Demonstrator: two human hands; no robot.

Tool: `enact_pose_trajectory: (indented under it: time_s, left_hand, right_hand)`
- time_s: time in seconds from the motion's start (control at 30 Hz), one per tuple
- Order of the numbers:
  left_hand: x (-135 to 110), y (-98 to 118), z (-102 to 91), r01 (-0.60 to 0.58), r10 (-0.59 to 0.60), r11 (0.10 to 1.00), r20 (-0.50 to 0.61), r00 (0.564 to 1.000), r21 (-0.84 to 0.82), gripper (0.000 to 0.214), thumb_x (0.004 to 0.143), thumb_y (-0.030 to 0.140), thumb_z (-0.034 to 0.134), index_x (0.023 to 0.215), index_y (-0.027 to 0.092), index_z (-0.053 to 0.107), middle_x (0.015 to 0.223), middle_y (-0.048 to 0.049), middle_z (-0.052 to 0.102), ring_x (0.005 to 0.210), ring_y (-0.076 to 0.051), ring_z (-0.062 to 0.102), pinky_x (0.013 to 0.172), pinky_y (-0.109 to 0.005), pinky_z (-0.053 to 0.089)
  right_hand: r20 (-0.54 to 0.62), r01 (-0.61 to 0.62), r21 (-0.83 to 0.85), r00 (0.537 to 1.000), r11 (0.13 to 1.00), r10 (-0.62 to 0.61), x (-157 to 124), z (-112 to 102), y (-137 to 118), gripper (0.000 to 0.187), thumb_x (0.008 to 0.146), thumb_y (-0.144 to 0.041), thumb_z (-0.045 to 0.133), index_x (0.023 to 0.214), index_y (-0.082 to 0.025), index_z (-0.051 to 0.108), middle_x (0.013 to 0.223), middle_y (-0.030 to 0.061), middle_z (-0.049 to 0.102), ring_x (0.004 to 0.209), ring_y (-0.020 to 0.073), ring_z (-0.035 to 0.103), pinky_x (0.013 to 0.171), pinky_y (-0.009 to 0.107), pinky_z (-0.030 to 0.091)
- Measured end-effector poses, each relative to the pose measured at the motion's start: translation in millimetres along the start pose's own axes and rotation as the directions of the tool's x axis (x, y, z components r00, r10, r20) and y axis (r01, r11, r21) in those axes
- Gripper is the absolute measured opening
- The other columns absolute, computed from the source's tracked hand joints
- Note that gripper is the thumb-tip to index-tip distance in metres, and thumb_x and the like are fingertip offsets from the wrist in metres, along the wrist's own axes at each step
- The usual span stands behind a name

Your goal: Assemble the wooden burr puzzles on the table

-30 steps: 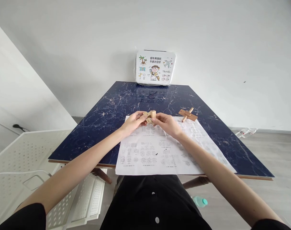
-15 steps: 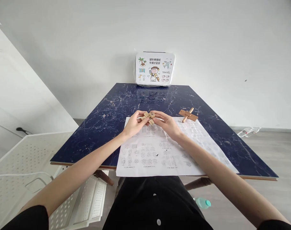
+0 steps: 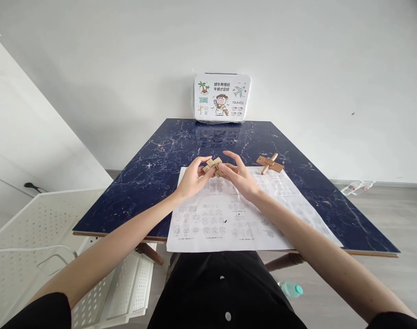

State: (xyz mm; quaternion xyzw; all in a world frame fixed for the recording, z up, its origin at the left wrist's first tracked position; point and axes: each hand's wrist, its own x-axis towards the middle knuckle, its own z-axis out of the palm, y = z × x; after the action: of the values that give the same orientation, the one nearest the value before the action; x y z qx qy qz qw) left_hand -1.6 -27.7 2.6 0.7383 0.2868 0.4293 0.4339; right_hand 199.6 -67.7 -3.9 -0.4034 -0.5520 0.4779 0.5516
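A pale wooden interlocking puzzle [image 3: 213,163], made of several notched blocks, is held just above the far edge of a printed paper sheet [image 3: 198,224]. My left hand [image 3: 194,177] grips its left side between thumb and fingers. On the right side, my right hand [image 3: 241,176] pinches it with the thumb and a finger, while the index finger is lifted away. Parts of the blocks are hidden behind my fingers. To the right lies a second wooden puzzle [image 3: 270,163], a darker cross of flat pieces and a stick, partly over the sheet's edge.
The dark blue marbled table [image 3: 150,160] reaches to the wall. A white case with cartoon prints [image 3: 222,98] stands at its back. At left is a white perforated rack [image 3: 50,214] with a cable. A bottle with a green cap [image 3: 291,289] lies on the floor.
My right index finger has lifted off the pale puzzle and points up and away. The puzzle has turned slightly, and the number 2 on its top block no longer shows. The darker puzzle stays put.
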Motion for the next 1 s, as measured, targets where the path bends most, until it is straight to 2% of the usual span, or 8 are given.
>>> enact_pose_trajectory:
  time_s: [0.07, 0.2, 0.37, 0.53, 0.7, 0.8, 0.9, 1.0]
  left_hand:
    - [-1, -2, 1.2, -0.061, 0.061, 0.997, 0.002, 0.998, 0.048, 0.057, 0.097, 0.047, 0.078, 0.145, 0.025, 0.056, 0.137, -0.0137, 0.065, 0.114, -0.025, 0.071, 0.099, -0.043, 0.061]
    - [0, -8, 1.7, -0.178, 0.183, 0.968, -0.016, 0.983, 0.179, 0.066, 0.089, 0.046, 0.088, 0.145, 0.03, 0.056, 0.14, -0.0115, 0.057, 0.098, -0.019, 0.068, 0.098, -0.044, 0.061]
    - [0, -5, 0.8, -0.192, 0.227, 0.907, -0.051, 0.973, 0.374, 0.06, 0.093, 0.048, 0.084, 0.144, 0.03, 0.059, 0.138, -0.0109, 0.058, 0.094, -0.018, 0.066, 0.095, -0.041, 0.06]
    - [-1, -1, 0.9, -0.189, 0.241, 0.886, -0.074, 0.968, 0.423, 0.061, 0.091, 0.047, 0.086, 0.143, 0.029, 0.061, 0.134, -0.0103, 0.062, 0.098, -0.02, 0.067, 0.096, -0.04, 0.059]
    - [1, -2, -2.0, -0.266, 0.279, 0.851, 0.039, 0.959, 0.453, 0.062, 0.09, 0.041, 0.088, 0.144, 0.029, 0.062, 0.133, -0.0105, 0.065, 0.112, -0.025, 0.067, 0.102, -0.043, 0.058]
    - [2, -2, -3.5, -0.321, 0.303, 0.835, 0.113, 0.946, 0.446, 0.062, 0.089, 0.04, 0.088, 0.144, 0.028, 0.062, 0.133, -0.0113, 0.066, 0.121, -0.029, 0.066, 0.105, -0.045, 0.057]
    - [3, -4, -4.2, -0.316, 0.3, 0.831, 0.111, 0.948, 0.458, 0.063, 0.089, 0.04, 0.088, 0.145, 0.028, 0.062, 0.133, -0.0114, 0.065, 0.123, -0.029, 0.066, 0.107, -0.047, 0.057]
    - [2, -6, -4.0, -0.32, 0.306, 0.818, 0.109, 0.946, 0.478, 0.062, 0.091, 0.042, 0.087, 0.146, 0.027, 0.061, 0.134, -0.0117, 0.065, 0.124, -0.029, 0.066, 0.106, -0.047, 0.058]
  right_hand:
    - [-0.012, -0.043, 0.035, 0.999, 0.998, 0.044, 1, 0, 0, 0.076, 0.093, -0.062, 0.077, 0.156, -0.028, 0.052, 0.136, 0.0148, 0.076, 0.126, 0.0295, 0.074, 0.117, 0.051, 0.055]
    - [0.0, -0.092, 0.11, 0.996, 0.99, 0.093, 2, 2, 1, 0.071, 0.091, -0.062, 0.08, 0.147, -0.024, 0.061, 0.138, 0.0159, 0.075, 0.129, 0.0312, 0.073, 0.119, 0.049, 0.055]
    - [0.037, -0.061, 0.131, 0.998, 0.989, 0.057, 0, 9, 2, 0.064, 0.092, -0.063, 0.078, 0.143, -0.025, 0.067, 0.144, 0.0151, 0.073, 0.135, 0.033, 0.069, 0.12, 0.052, 0.053]
    - [0.016, -0.016, 0.097, 1.0, 0.995, 0.015, -1, 10, 1, 0.059, 0.094, -0.061, 0.076, 0.142, -0.028, 0.071, 0.147, 0.0117, 0.072, 0.14, 0.0327, 0.066, 0.121, 0.052, 0.051]
    - [0.175, -0.056, -0.044, 0.983, 0.998, 0.062, 1, -1, -5, 0.044, 0.096, -0.059, 0.073, 0.128, -0.028, 0.079, 0.134, 0.0098, 0.079, 0.133, 0.0336, 0.07, 0.115, 0.053, 0.055]
    - [0.217, -0.108, 0.001, 0.971, 0.994, 0.105, 1, -5, -7, 0.038, 0.09, -0.054, 0.082, 0.115, -0.025, 0.082, 0.125, 0.0106, 0.082, 0.125, 0.0339, 0.073, 0.113, 0.054, 0.056]
    - [0.208, -0.107, 0.081, 0.974, 0.991, 0.089, -1, -2, -6, 0.04, 0.088, -0.052, 0.085, 0.116, -0.024, 0.081, 0.129, 0.0125, 0.08, 0.129, 0.034, 0.071, 0.114, 0.053, 0.056]
    - [0.187, -0.106, 0.062, 0.978, 0.992, 0.093, -1, 2, -2, 0.044, 0.088, -0.057, 0.084, 0.117, -0.024, 0.079, 0.132, 0.014, 0.078, 0.133, 0.035, 0.069, 0.113, 0.053, 0.056]
